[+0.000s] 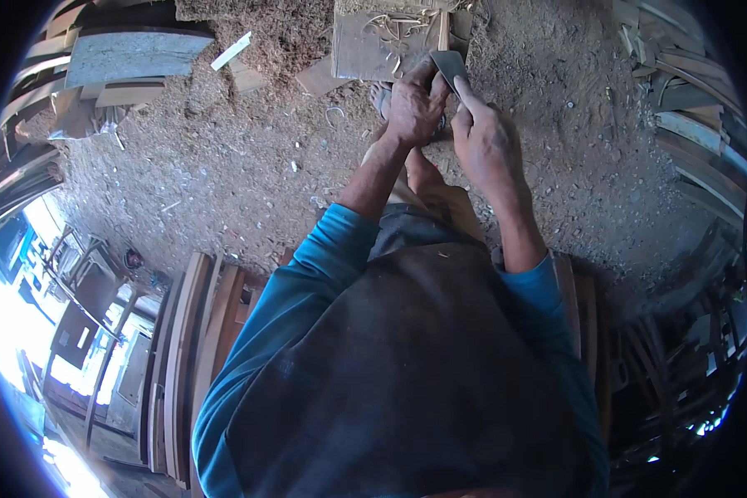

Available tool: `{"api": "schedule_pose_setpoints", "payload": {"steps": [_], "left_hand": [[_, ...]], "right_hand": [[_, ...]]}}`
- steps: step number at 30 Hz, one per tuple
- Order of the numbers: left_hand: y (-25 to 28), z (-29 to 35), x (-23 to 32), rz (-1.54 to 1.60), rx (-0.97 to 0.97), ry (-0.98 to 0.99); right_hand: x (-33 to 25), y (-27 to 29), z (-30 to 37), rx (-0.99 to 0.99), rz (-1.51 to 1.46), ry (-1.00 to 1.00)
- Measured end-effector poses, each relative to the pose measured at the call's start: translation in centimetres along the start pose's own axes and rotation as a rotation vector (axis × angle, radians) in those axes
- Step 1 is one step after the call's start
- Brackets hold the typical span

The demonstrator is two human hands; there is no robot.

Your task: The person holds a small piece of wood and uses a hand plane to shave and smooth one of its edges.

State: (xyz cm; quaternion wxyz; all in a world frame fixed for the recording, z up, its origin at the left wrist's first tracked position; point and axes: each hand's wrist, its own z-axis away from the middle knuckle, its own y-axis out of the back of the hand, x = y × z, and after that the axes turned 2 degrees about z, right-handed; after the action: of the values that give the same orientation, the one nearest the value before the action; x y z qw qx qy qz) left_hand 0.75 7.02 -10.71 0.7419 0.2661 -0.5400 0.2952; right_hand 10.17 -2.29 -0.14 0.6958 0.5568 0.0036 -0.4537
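Note:
My right hand (488, 141) is closed on a flat, grey, blade-like piece (449, 66), its index finger stretched along the lower edge. Right beside it, my left hand (419, 104) is closed, with its fingertips against the left side of the grey piece. Whatever lies inside the left fist is hidden. Just beyond the grey piece, a narrow strip of pale wood (444, 31) stands out over a wooden board (353, 60). Thin curled wood shavings (402, 25) are scattered on that board.
Sawdust and chips cover the ground (249, 178). Stacked planks (141, 60) lie at the far left, and more timber (701, 124) is piled at the right. A white strip (231, 51) lies near the left planks. Long boards (192, 332) lean behind me on the left.

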Motion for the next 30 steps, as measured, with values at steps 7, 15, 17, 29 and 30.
{"api": "schedule_pose_setpoints", "payload": {"steps": [7,15,17,29,30], "left_hand": [[-0.1,0.6,0.7,0.005,0.037,-0.021],[0.3,0.2,-0.5,-0.139,0.049,-0.132],[0.4,0.3,0.7,-0.068,0.000,-0.051],[0.2,0.2,-0.1,-0.068,0.047,-0.133],[0.5,0.2,0.7,-0.063,0.001,-0.088]], "right_hand": [[-0.7,-1.1,-1.1,0.017,-0.050,-0.057],[0.3,0.1,-3.4,0.149,-0.201,-0.050],[0.0,0.1,-0.5,0.092,-0.151,-0.035],[-0.4,-1.9,-4.4,0.134,-0.171,-0.161],[-0.1,-2.1,-4.9,0.162,-0.169,-0.168]]}}
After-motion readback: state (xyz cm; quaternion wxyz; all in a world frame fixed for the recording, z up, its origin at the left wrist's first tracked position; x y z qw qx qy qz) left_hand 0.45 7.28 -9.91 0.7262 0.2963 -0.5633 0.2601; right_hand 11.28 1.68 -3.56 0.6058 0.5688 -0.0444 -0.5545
